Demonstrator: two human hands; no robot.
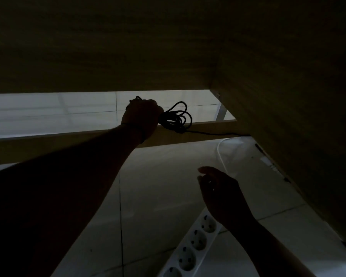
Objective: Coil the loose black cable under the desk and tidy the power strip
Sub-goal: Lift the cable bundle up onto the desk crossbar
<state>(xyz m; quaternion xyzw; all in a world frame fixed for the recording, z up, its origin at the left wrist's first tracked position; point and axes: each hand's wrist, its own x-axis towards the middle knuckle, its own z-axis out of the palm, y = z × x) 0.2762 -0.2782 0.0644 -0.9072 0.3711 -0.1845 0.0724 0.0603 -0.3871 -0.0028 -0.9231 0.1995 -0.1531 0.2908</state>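
Observation:
My left hand (pixel 141 116) reaches far forward under the desk and is closed around a bundle of coiled black cable (pixel 177 117), whose loops stick out to the right of the fist above a wooden crossbar (pixel 78 144). One black strand runs from the bundle to the right along the bar toward the desk's side panel. My right hand (pixel 220 188) hovers lower and nearer, fingers loosely apart, holding nothing. A white power strip (pixel 192 248) with several sockets lies on the tiled floor just below that hand.
The dark underside of the desk (pixel 128 47) fills the top of the view, and a wooden side panel (pixel 298 126) closes off the right. A thin white cord (pixel 221 154) curves over the pale floor tiles near the panel. A white desk leg (pixel 222 111) stands behind.

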